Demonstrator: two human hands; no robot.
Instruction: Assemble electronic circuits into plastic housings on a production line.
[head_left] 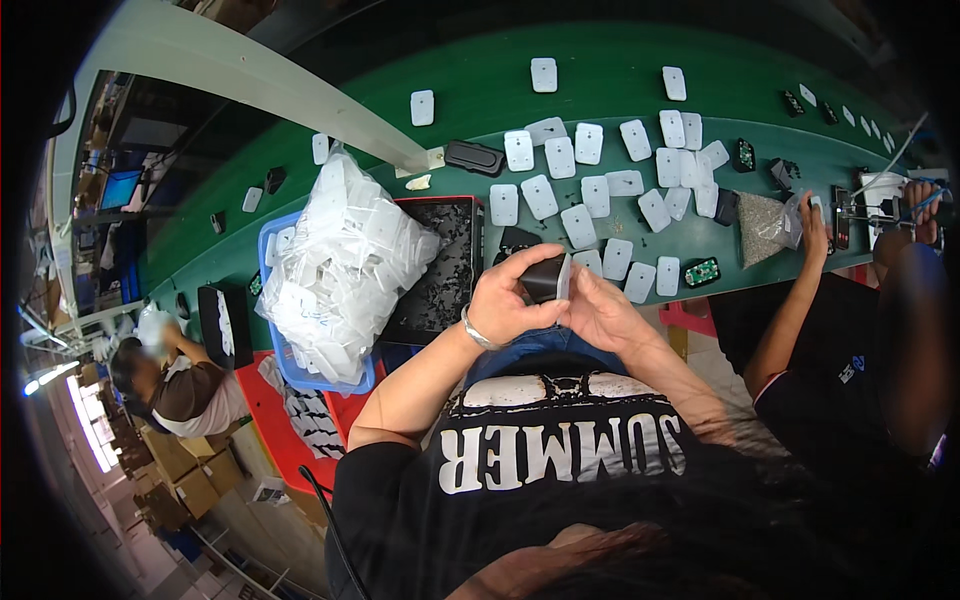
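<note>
A small black plastic case (542, 281) with a pale plate along its right side is held between my two hands, just past the near edge of the green bench. My left hand (505, 297), with a silver bangle at the wrist, wraps round its left side. The fingers of my right hand (601, 308) close on the pale side. Beyond my hands lie several white rounded plates (578, 227), some overlapping. A green circuit board in a black shell (702, 272) sits to the right of them.
Left of my hands is a black tray (436, 262) with dark scraps. A bulging clear bag of white plates (345, 265) fills a blue crate (372, 378). A metal post (300, 85) meets the bench. At right, a co-worker's arm (800, 290) reaches by a bag of small parts (765, 228).
</note>
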